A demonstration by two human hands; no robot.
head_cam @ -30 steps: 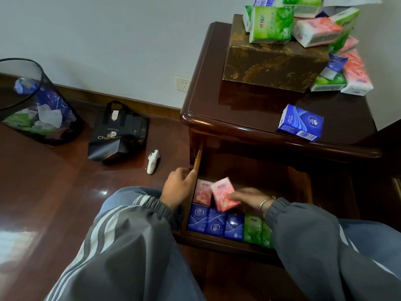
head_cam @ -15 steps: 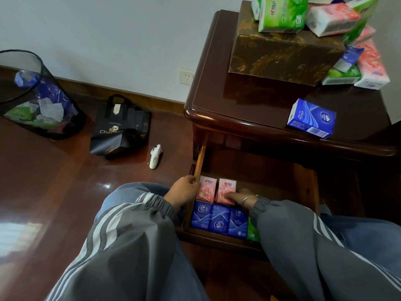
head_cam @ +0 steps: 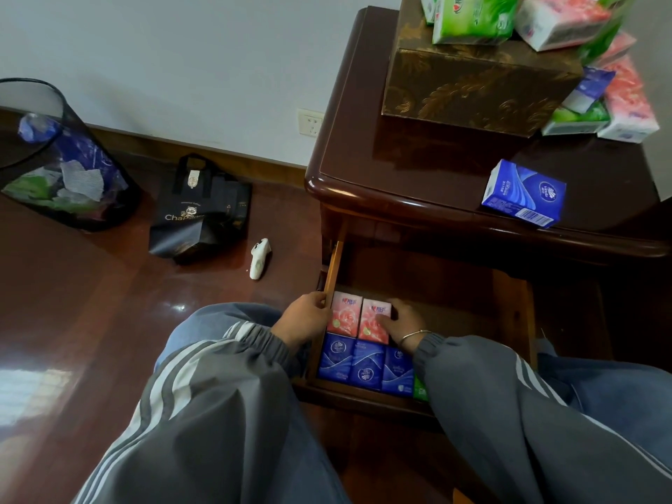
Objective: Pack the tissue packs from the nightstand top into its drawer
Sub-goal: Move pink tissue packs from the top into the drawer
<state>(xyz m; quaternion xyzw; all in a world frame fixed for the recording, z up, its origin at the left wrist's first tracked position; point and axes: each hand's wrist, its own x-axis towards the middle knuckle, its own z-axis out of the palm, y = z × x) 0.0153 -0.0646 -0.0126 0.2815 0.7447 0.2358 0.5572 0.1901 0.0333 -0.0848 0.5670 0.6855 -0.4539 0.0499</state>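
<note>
Against the left wall of the open drawer (head_cam: 336,263): second row of packs.
Right hand (head_cam: 402,321) curls its fingers round the right pink tissue pack (head_cam: 371,316), which touches the left pink tissue pack (head_cam: 343,314); left hand (head_cam: 303,318) grips the drawer's left wall. Blue tissue packs (head_cam: 365,365) line the front edge.

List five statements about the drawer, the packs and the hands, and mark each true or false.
1. The right hand holds a pink pack in the drawer. True.
2. Both hands are inside the drawer. False: the left hand grips the drawer's left wall from outside.
3. Three blue packs line the drawer's front row. True.
4. No packs are left up top. False: on the nightstand top a single blue pack lies near the front edge, and more are piled by the gold box.
5. The wastebasket stands right of the nightstand. False: it stands to its left, by the wall.
</note>
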